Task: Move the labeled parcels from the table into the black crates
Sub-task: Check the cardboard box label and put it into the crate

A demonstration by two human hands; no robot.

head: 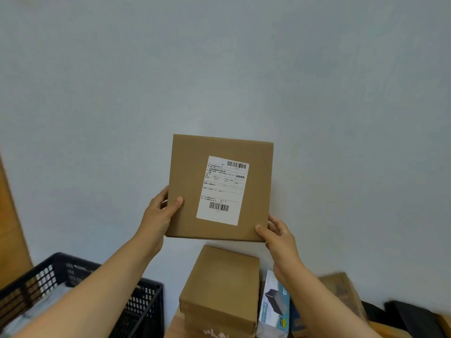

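I hold a flat brown cardboard parcel up in the air in front of the wall, its white shipping label with two barcodes facing me. My left hand grips its left edge, thumb on the front face. My right hand grips the lower right corner, thumb on the front. Below the parcel a second brown cardboard box stands on the table. A black slatted crate sits at the lower left, partly hidden by my left forearm, with pale items inside.
A white and blue product box stands right of the lower cardboard box. Another brown carton and dark bags lie at the lower right. A wooden panel runs along the left edge. A plain pale wall fills the background.
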